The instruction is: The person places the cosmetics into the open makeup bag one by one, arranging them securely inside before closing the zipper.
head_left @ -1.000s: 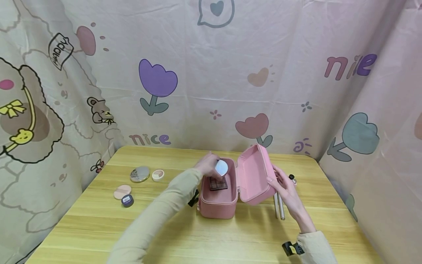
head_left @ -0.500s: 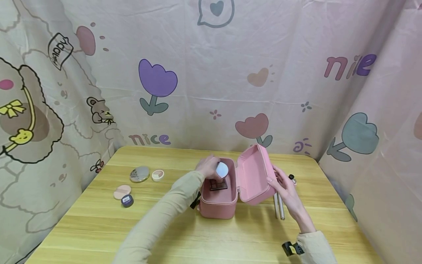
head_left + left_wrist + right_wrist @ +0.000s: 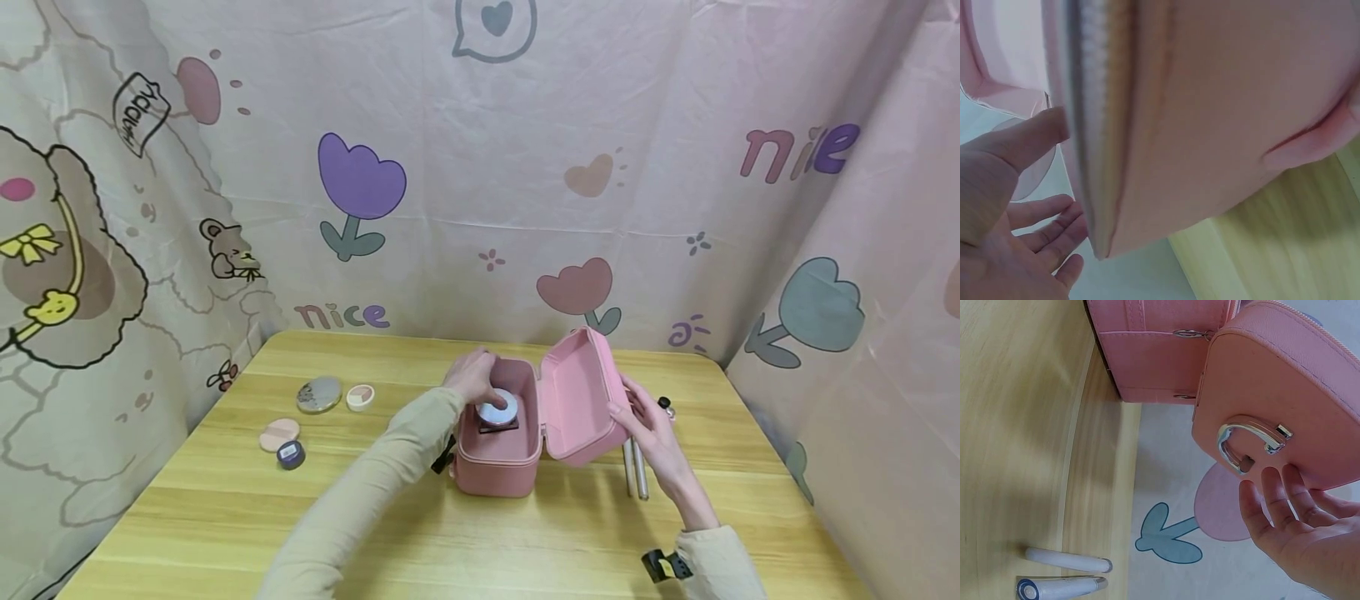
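Note:
A pink makeup case (image 3: 495, 479) stands on the table with its lid (image 3: 577, 392) swung to the right. My left hand (image 3: 471, 379) reaches over the case's left rim. Its thumb touches a round pale compact (image 3: 492, 414) that lies on a dark eyeshadow palette (image 3: 510, 427) inside. In the left wrist view, the left hand's fingers (image 3: 1047, 240) are loosely bent and apart from the thumb, and the case wall hides the compact. My right hand (image 3: 652, 429) holds the lid's right edge, thumb at the rim and fingertips on its outer face, near the silver-ended handle (image 3: 1241, 434).
At the left lie a patterned round compact (image 3: 318, 395), a small two-tone pan (image 3: 360, 397), a pink puff (image 3: 279, 435) and a dark blue jar (image 3: 290, 455). Two silvery tubes (image 3: 641, 475) and a small black-capped item (image 3: 664, 403) are beside the right hand. A printed curtain surrounds the table.
The compact has gone down from a tilted position in the left hand to nearly flat over the palette, which it now mostly covers. The right hand and lid have stayed in place.

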{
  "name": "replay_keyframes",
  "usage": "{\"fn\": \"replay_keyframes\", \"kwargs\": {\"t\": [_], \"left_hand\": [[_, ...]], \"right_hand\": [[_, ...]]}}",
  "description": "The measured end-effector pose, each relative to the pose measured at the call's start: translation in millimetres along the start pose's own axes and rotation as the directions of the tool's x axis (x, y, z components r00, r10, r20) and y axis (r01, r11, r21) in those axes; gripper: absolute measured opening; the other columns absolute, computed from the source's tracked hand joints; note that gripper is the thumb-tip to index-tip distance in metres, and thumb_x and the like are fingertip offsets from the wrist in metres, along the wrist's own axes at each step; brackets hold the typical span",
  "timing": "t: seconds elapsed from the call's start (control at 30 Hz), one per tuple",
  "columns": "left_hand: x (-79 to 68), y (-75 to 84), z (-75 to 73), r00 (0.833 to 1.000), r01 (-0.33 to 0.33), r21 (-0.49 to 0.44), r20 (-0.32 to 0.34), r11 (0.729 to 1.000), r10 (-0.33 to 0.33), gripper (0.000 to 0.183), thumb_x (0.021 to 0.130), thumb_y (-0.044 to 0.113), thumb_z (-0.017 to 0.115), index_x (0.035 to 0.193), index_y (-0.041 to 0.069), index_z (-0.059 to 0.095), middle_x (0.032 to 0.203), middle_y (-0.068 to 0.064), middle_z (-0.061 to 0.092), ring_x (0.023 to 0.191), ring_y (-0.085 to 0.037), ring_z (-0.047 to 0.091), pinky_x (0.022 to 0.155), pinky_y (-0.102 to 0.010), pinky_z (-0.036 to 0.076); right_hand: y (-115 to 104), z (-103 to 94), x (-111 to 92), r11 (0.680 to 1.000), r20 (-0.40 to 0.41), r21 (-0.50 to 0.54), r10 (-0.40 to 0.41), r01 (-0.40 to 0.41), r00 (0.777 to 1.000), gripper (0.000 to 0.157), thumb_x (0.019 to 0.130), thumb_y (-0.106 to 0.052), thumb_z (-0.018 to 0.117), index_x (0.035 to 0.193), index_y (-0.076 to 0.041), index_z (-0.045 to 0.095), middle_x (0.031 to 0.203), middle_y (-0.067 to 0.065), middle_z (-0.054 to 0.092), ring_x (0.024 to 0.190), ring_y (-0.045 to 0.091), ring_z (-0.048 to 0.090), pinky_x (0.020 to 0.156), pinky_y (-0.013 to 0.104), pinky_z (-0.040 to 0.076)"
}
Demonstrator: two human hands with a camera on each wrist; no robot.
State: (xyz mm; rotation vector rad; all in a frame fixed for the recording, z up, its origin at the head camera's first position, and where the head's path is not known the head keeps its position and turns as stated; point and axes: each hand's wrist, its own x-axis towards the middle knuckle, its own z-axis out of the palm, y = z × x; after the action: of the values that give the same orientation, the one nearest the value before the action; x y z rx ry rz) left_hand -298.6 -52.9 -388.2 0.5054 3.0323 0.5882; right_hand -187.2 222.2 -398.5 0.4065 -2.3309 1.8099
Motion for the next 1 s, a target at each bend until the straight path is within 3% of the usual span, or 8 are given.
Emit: {"fn": "replay_keyframes", "kwargs": {"t": [0.1,0.23,0.37,0.47,0.57,0.7,0.83,1.0], "left_hand": [[-0.1,-5.4,-0.6,0.999,-0.025,-0.077,-0.031,0.997,0.023,0.076,0.070,0.030,0.092,0.132,0.000,0.060,0.126,-0.016,0.062,0.117,-0.032,0.061,0.106,-0.045,0.049],[1.9,-19.5,-2.7,0.989,-0.108,-0.202,-0.119,0.973,0.085,0.073,0.078,0.034,0.086,0.136,0.000,0.057,0.131,-0.018,0.059,0.122,-0.032,0.057,0.109,-0.045,0.048],[5.9,-41.8,-5.8,0.956,-0.214,-0.277,-0.256,0.937,0.142,0.059,0.085,0.034,0.080,0.130,0.001,0.059,0.121,-0.017,0.059,0.114,-0.030,0.056,0.103,-0.044,0.051],[6.1,-61.4,-11.3,0.931,-0.246,-0.276,-0.332,0.929,0.148,0.054,0.086,0.033,0.080,0.126,0.002,0.060,0.113,-0.016,0.060,0.108,-0.031,0.056,0.098,-0.045,0.051],[2.1,-82.2,-19.2,0.928,-0.206,-0.270,-0.359,0.941,0.101,0.056,0.086,0.035,0.079,0.126,0.002,0.060,0.115,-0.017,0.060,0.109,-0.034,0.056,0.098,-0.046,0.051],[-9.2,-114.5,-29.6,0.931,-0.082,-0.271,-0.365,0.959,-0.024,0.060,0.088,0.042,0.075,0.131,0.004,0.058,0.123,-0.020,0.060,0.115,-0.035,0.056,0.101,-0.050,0.049],[-25.8,-151.1,-36.9,0.914,0.039,-0.303,-0.374,0.952,-0.157,0.061,0.090,0.043,0.072,0.136,0.006,0.054,0.127,-0.019,0.058,0.119,-0.036,0.055,0.102,-0.053,0.046],[-48.7,-192.6,-46.4,0.891,0.157,-0.288,-0.371,0.945,-0.261,0.065,0.090,0.036,0.067,0.144,0.003,0.048,0.132,-0.024,0.055,0.123,-0.041,0.051,0.104,-0.057,0.040]], "right_hand": [[0,-0.1,0,1.000,-0.004,-0.001,0.000,0.000,1.000,0.057,0.101,-0.010,0.051,0.154,0.000,0.034,0.139,0.032,0.051,0.109,-0.006,0.058,0.091,0.008,0.048],[0,-0.1,0,1.000,-0.007,-0.001,0.001,-0.001,1.000,0.057,0.102,-0.009,0.051,0.154,0.000,0.033,0.139,0.031,0.051,0.109,-0.006,0.058,0.091,0.009,0.048],[0,-0.5,0,1.000,-0.002,0.002,0.007,-0.007,1.000,0.057,0.102,-0.010,0.050,0.155,0.000,0.032,0.139,0.031,0.051,0.109,-0.006,0.058,0.091,0.009,0.048],[0,-0.9,0,1.000,0.003,0.002,0.009,-0.009,1.000,0.057,0.102,-0.010,0.050,0.155,0.000,0.032,0.139,0.031,0.050,0.109,-0.006,0.058,0.091,0.009,0.048],[0,-1.1,0,1.000,0.003,0.005,0.009,-0.009,1.000,0.057,0.102,-0.011,0.050,0.155,0.000,0.032,0.139,0.031,0.050,0.109,-0.005,0.058,0.091,0.009,0.048],[1,-1.2,0,1.000,0.003,0.006,0.011,-0.011,1.000,0.057,0.102,-0.011,0.050,0.155,0.000,0.032,0.140,0.031,0.050,0.110,-0.005,0.059,0.092,0.010,0.048],[1,-1.0,0,1.000,0.008,0.009,0.013,-0.013,1.000,0.057,0.102,-0.010,0.050,0.156,0.000,0.031,0.140,0.032,0.049,0.110,-0.006,0.058,0.092,0.009,0.048],[1,-1.0,0,1.000,0.013,0.009,0.012,-0.012,1.000,0.058,0.102,-0.010,0.049,0.156,0.000,0.031,0.141,0.032,0.049,0.110,-0.006,0.058,0.092,0.009,0.047]]}}
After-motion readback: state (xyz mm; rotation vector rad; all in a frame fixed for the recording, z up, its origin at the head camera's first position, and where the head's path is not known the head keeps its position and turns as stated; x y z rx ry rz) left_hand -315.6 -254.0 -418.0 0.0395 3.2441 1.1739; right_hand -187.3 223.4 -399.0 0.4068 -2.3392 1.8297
